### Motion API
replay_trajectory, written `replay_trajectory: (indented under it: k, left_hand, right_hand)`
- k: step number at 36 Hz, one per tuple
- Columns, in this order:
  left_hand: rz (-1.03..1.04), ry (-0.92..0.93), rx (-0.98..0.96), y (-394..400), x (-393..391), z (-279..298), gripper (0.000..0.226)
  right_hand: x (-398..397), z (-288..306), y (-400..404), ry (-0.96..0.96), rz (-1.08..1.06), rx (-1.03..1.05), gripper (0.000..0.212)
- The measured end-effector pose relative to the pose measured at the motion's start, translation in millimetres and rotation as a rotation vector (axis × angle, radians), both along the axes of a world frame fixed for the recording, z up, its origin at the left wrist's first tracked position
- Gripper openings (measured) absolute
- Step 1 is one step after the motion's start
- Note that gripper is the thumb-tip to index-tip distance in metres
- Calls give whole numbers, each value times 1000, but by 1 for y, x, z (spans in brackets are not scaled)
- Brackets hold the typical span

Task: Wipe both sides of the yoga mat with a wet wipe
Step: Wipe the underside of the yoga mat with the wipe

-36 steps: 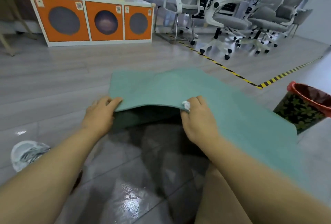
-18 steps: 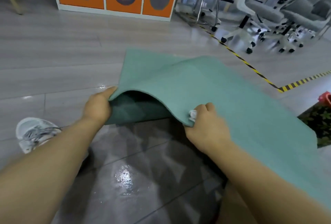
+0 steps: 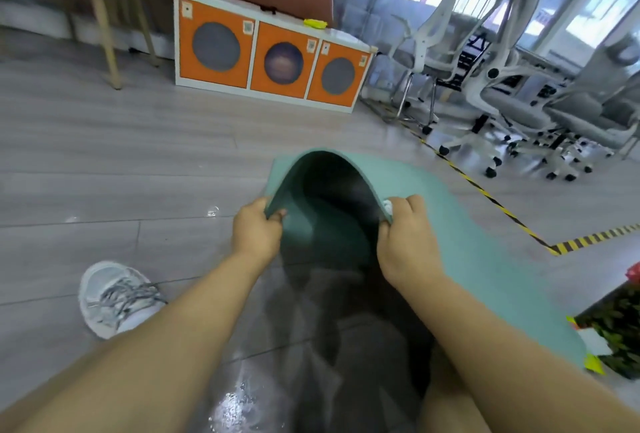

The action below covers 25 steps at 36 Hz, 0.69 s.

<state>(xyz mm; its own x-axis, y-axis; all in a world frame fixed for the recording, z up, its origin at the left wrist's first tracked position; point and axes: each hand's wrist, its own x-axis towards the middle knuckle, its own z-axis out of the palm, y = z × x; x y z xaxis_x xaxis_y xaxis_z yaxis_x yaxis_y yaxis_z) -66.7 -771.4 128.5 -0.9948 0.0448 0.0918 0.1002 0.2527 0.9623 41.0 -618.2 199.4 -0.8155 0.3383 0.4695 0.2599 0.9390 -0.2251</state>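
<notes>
No readable writing; small square stickers on the orange cabinet were too blurred to make out. Yoga mat, green, lay on the floor, its near end lifted and arched into a tunnel between the two hands. Left hand gripped the mat's left edge, fingers curled under. Right hand gripped the right edge, with a white wet wipe pinched against it. Grey shoe near left.
</notes>
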Motion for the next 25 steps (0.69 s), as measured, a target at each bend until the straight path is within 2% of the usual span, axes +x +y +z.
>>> replay_trajectory:
  k: [4, 11, 19, 23, 25]
  left_hand:
    - [97, 24, 88, -8, -8, 34, 13]
    - [284, 70, 253, -53, -11, 100, 20]
    - [522, 233, 437, -151, -1, 177, 41]
    - [631, 313, 465, -202, 18, 205, 38]
    - [679, 349, 479, -224, 30, 218, 40]
  right_hand:
    - [0, 7, -9, 23, 26, 12, 22]
    - [-6, 15, -45, 170, 166, 43, 25]
    - [-37, 55, -112, 378, 384, 118, 38]
    - [-44, 78, -148, 482, 478, 88, 33]
    - [-44, 89, -166, 528, 535, 74, 38]
